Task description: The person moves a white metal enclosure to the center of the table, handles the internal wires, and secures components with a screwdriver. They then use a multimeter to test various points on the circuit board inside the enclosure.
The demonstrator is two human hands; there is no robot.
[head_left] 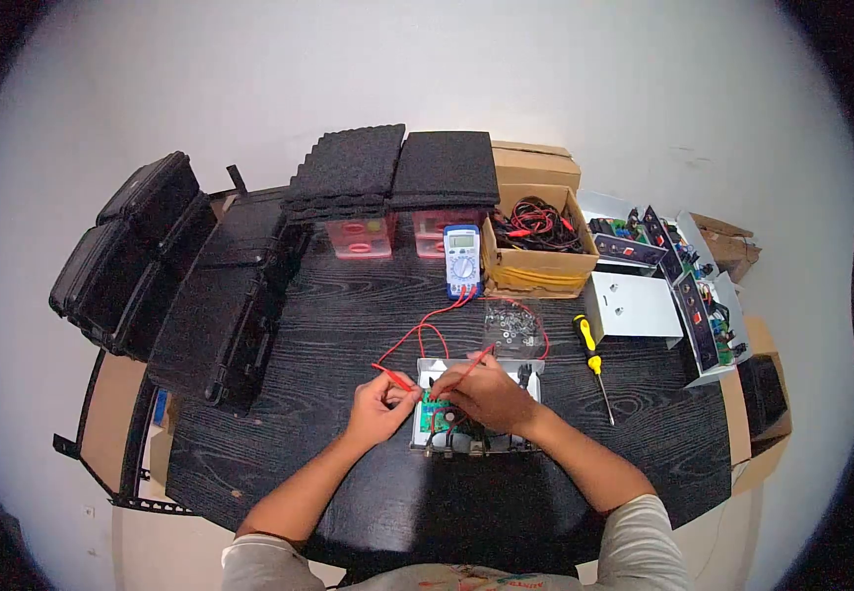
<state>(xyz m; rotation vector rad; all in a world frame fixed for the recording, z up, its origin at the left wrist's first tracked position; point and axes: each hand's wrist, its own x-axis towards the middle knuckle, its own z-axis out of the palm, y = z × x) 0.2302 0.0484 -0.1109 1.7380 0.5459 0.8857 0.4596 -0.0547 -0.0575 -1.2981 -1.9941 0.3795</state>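
My left hand (379, 409) pinches a red test probe (393, 377) at the left side of an open white metal case (415, 433). Over the middle of that case, my right hand (489, 394) grips a second red probe (474, 364), slanting down toward the green circuit board (435, 415) inside. Where the probe tips touch is hidden by my fingers. Red leads (427, 323) run from the probes to a blue and white multimeter (462, 262), which leans upright at the back. Its display is too small to read.
A clear tray of small screws and washers (513, 328) lies behind the case. To the right are a yellow screwdriver (592, 357), a white cover (634, 305) and several opened units (700, 310). A cardboard box of cables (542, 271) stands behind; black hard cases (225, 310) are at left.
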